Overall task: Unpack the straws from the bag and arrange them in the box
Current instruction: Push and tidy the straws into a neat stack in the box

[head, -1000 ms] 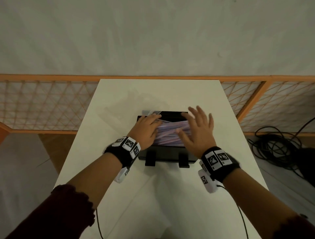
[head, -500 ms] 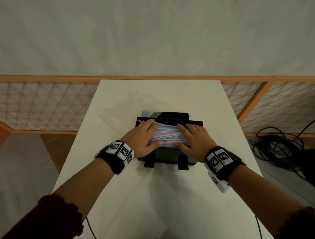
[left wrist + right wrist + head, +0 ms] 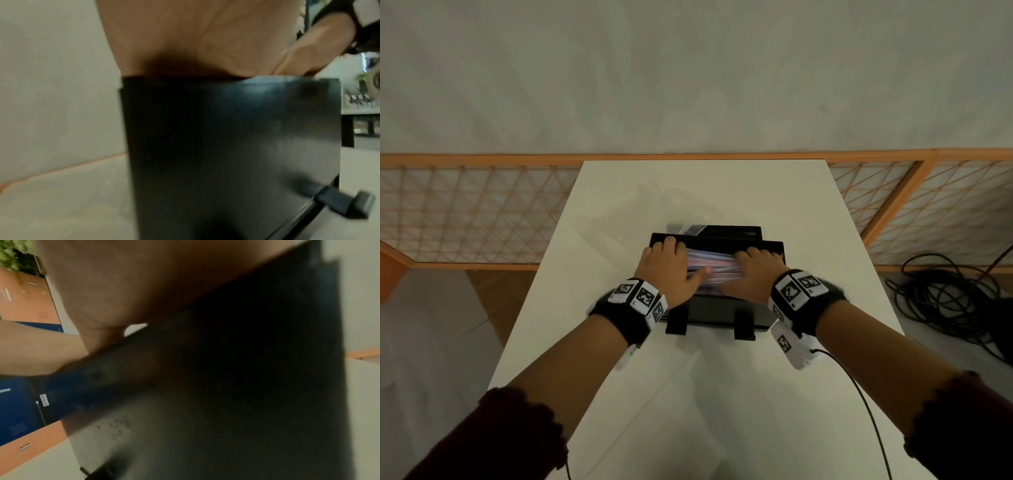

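Observation:
A black box point(image 3: 717, 317) stands mid-table with a bundle of pink and pale blue straws point(image 3: 714, 270) lying across its open top. My left hand point(image 3: 666, 267) covers the bundle's left end, and my right hand point(image 3: 755, 274) covers its right end. On both, the fingers curl down over the far side while the thumbs lie on the near side. In the left wrist view my palm point(image 3: 185, 40) sits on top of the box wall point(image 3: 226, 146). The right wrist view shows only my palm point(image 3: 123, 288) and the dark box side point(image 3: 226, 386); the fingertips are hidden. A clear plastic bag point(image 3: 690, 228) lies just behind the box.
The white table point(image 3: 722, 394) is narrow, with edges close on either side of the box. Two black feet point(image 3: 676, 323) jut from the box's front. An orange lattice fence point(image 3: 465, 212) runs behind, and black cables point(image 3: 948, 301) are coiled on the floor at right.
My right hand, lifted and spread a second ago, has come down onto the straws. Both hands now curl their fingers over the bundle's far side, lower in the box.

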Available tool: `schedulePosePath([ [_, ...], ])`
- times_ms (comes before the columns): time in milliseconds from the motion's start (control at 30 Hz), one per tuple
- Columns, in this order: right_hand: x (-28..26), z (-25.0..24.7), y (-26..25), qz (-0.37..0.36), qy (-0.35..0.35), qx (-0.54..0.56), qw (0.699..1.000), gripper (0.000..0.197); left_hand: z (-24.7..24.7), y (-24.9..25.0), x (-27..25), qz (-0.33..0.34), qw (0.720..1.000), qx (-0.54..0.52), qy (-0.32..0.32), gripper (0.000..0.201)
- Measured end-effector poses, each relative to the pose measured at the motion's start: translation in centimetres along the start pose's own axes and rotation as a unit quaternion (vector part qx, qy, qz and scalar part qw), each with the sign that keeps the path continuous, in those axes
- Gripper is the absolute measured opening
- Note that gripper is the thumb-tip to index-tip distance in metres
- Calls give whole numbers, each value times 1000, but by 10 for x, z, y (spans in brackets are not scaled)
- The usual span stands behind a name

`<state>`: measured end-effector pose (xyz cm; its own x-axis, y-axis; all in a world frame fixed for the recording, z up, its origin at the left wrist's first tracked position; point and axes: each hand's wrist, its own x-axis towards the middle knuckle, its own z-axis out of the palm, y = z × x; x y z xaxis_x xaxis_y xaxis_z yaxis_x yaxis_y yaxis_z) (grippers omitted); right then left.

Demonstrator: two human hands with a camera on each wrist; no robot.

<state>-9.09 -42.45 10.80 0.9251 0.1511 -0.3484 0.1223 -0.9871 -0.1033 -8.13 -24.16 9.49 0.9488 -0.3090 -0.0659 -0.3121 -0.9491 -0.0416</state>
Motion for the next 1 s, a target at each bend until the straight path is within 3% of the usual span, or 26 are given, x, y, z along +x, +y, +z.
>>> schedulePosePath([
  [133,-7,-3,6,-40,50,-1,998,85,-7,5,-5,-70,995,-41,62,67],
  [267,-9,-5,9,-53,34,12,998,84,-9,6,-8,-133,990,-36,29,63],
  [367,-12,-7,5,-48,12,35,998,86,-7,8,-7,-135,990,-36,12,63],
  [600,-5,-9,-5,-33,-4,18,999,83,-12,-3,-2,-155,977,-148,-13,47],
  [833,-6,-9,0,-41,-11,-8,999,76,-23,-3,-11,-142,989,-29,-5,44],
  [900,-4,-10,0,-43,-10,-10,999,76,-22,-3,-4,-168,983,-63,-33,43],
  [1000,-2,-10,2,-55,-8,6,998,77,-16,-7,3,-189,966,-165,-63,22],
])
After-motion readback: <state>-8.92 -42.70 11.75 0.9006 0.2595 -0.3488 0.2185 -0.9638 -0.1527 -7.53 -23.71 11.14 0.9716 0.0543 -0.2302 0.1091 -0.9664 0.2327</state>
